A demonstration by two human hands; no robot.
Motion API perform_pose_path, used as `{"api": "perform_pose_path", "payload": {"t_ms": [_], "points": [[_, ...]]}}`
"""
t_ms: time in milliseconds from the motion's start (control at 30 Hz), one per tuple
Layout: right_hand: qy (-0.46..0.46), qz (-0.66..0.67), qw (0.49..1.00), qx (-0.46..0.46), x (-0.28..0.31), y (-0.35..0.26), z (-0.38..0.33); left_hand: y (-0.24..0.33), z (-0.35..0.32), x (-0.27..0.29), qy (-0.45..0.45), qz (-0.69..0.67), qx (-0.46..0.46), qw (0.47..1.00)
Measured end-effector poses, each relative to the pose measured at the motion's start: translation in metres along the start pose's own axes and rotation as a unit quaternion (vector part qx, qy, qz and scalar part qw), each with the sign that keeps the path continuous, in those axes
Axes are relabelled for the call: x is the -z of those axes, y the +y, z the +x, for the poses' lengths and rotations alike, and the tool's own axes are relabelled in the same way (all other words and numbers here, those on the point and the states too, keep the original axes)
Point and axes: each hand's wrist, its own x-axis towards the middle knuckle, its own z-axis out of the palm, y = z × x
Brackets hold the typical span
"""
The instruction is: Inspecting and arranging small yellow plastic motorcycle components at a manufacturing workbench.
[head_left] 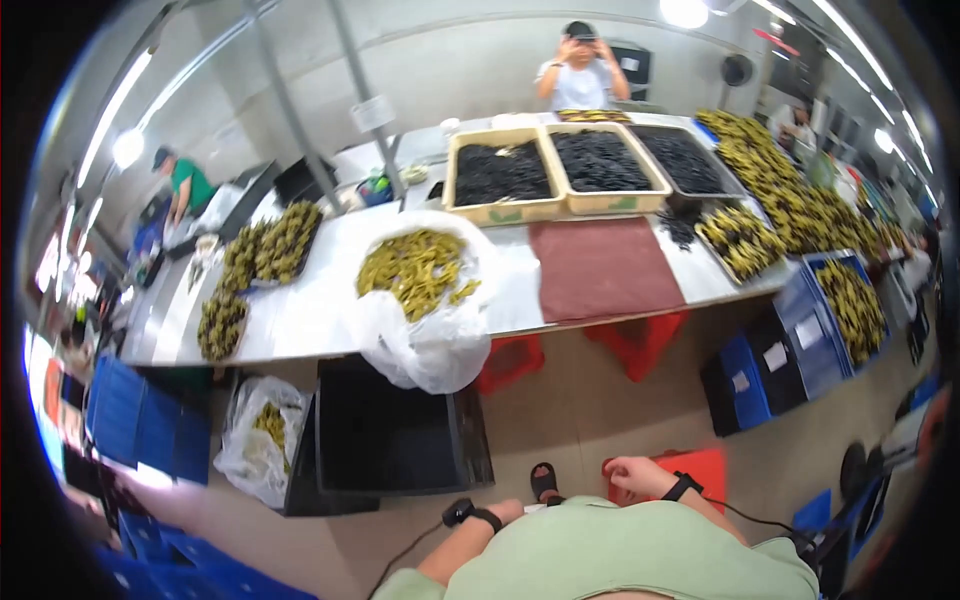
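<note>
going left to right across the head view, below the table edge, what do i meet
Blue crate → white bag → black bin → left hand → sandal → right hand → filled blue crate. The red stool is left out: it overlaps the right hand.

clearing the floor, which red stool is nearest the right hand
The near stool, by the right hand; the left stool and middle stool are farther, partly hidden by the table.

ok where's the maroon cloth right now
In the head view, the maroon cloth lies on the table, a little right of centre, with the white bag to its left and the cream bins just behind it.
</note>
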Motion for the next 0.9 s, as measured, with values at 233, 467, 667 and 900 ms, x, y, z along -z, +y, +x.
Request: {"api": "perform_pose_path", "payload": {"t_ms": [233,467,667,900], "points": [[0.115,0.056,0.991,-0.021,0.089,-0.053,0.12,-0.014,0.025,0.06,-0.06,0.032,0.083,0.994],[0.184,0.024,0.982,0.04,0.162,-0.005,0.239,0.001,0.043,0.092,0.033,-0.11,0.085,0.99],[0.195,-0.256,0.928,0.189,0.227,0.043,0.353,0.016,0.146,0.085,0.132,-0.161,0.122,0.97],[0.175,-0.364,0.861,0.309,0.257,0.104,0.414,0.112,0.215,0.121,0.275,-0.395,0.083,0.873]]}}
